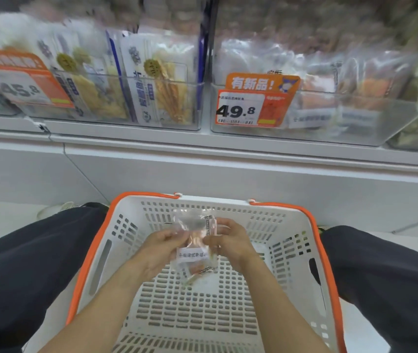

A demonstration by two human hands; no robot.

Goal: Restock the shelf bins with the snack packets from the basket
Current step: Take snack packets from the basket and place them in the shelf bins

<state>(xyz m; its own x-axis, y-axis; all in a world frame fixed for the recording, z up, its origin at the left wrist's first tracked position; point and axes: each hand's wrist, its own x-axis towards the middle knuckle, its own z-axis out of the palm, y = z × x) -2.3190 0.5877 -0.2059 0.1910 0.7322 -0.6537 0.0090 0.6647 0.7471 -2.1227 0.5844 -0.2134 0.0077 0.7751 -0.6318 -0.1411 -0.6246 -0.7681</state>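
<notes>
Both bare forearms reach over the white perforated plastic basket with orange rim point(93, 253), where my left hand point(158, 247) and right hand point(229, 240) pinch opposite edges of one clear crinkly snack packet with a white label point(194, 244), held up over the basket floor, I judge, to square it for shelving. No other packet shows in the basket, so this seems the last. Above, two clear acrylic shelf bins are plain: the right bin with the orange 49.8 price tag point(355, 128) holds similar packets, likely its destination, and the left bin of pale blue-trimmed packets point(126, 98) stands beside it.
</notes>
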